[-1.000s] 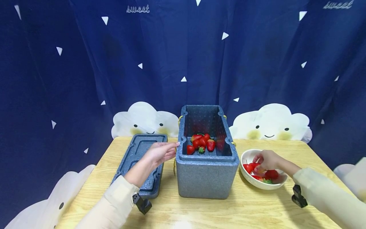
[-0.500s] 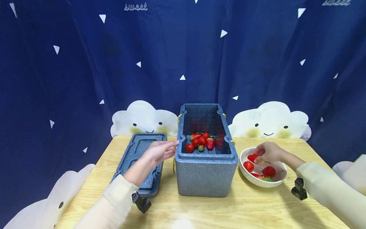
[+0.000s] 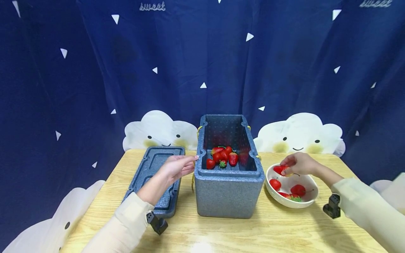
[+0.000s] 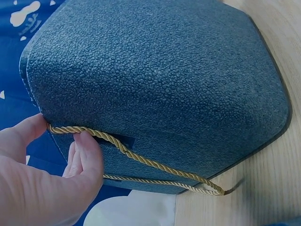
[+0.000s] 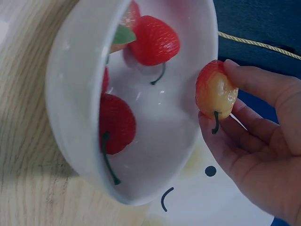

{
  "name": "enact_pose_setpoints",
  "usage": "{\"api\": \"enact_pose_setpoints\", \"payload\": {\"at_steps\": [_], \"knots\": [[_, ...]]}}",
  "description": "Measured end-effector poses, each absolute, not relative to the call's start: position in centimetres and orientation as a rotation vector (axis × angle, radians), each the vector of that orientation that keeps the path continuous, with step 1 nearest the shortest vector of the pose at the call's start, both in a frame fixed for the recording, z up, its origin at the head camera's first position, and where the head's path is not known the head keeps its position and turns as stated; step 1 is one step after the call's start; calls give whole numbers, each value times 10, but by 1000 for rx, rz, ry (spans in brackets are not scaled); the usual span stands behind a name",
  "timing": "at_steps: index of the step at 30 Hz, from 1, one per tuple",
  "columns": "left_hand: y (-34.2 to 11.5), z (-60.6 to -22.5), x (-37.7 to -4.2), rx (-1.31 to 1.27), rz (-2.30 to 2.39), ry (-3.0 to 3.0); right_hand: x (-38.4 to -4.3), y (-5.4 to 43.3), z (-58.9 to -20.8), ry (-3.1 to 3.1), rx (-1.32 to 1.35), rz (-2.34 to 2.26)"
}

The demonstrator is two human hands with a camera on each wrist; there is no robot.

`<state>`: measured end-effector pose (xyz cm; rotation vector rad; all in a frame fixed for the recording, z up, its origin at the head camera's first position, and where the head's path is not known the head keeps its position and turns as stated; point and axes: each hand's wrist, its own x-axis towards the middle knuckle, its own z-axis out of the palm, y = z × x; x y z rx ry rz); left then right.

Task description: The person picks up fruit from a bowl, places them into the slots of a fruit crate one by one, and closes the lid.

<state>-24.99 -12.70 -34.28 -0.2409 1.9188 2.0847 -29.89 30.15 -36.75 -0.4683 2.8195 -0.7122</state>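
My right hand point(image 3: 299, 164) pinches a red and yellow strawberry point(image 5: 215, 92) between thumb and fingers. Its thin green stem points away from the grip, and it is held just over the far rim of a white bowl point(image 3: 270, 195). Several red strawberries point(image 5: 155, 41) lie in that bowl. My left hand point(image 3: 175, 169) rests against the left side of a grey-blue foam box point(image 3: 229, 198), thumb tip at the rim. In the left wrist view, fingers touch the outer wall beside a gold rope handle point(image 4: 146, 161). Several strawberries point(image 3: 233, 159) lie on the floor of the lidless box.
The box's lid point(image 3: 172, 205) lies on the wooden table point(image 3: 180, 235) to the left, beneath my left forearm. A dark blue curtain point(image 3: 202, 52) hangs behind, with white cloud shapes point(image 3: 300, 130) at the table's far edge.
My right hand has lifted a strawberry from inside the bowl up to its far rim. The left hand stays at the box's side.
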Motion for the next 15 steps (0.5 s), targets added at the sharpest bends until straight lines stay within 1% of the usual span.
{"api": "enact_pose_setpoints", "payload": {"at_steps": [15], "knots": [[-127, -344, -250, -243, 2082, 1922, -305, 299, -356, 2776, -430, -960]]}}
